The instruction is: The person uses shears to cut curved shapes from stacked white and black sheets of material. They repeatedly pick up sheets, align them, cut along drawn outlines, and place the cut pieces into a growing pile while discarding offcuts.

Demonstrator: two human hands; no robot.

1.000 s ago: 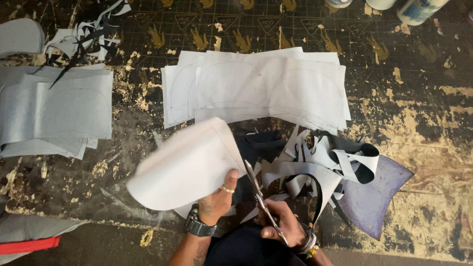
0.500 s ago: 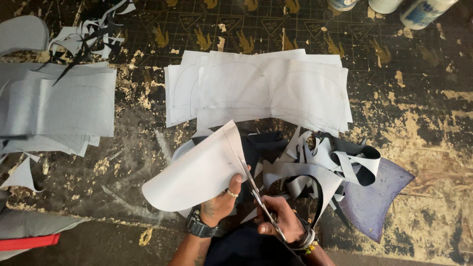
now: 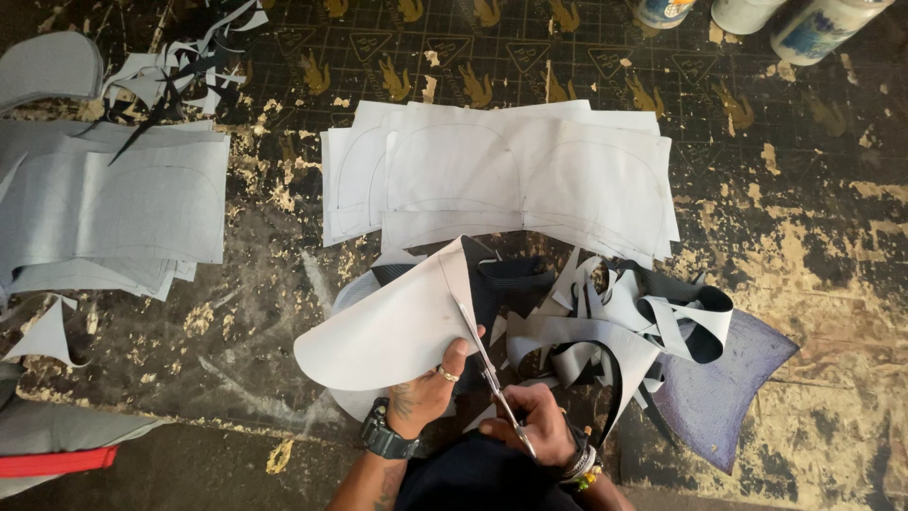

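White sheet material fills most of what I see from the head camera. My left hand [image 3: 426, 388] is closed on a curved white piece [image 3: 392, 326], thumb on top near its straight edge, holding it lifted and bowed above the surface [image 3: 813, 237]. My right hand [image 3: 534, 426] is closed through the handles of the scissors [image 3: 487, 364], whose blades point toward 11 o'clock and run along the piece's right edge; the blades look nearly shut, though I cannot tell exactly how far. Both hands sit at 6 o'clock in the view, close together.

Just past the piece, toward 12 o'clock, lies a stack of white sheets [image 3: 511, 180] with faint curved outlines drawn on them. At 3 o'clock from my hands is a tangle of white and black offcut strips [image 3: 634, 317], resting partly on a purple curved panel [image 3: 724, 378]. At 9 o'clock lies a pile of grey sheets [image 3: 113, 208], with more scraps [image 3: 184, 71] above it at 11 o'clock.
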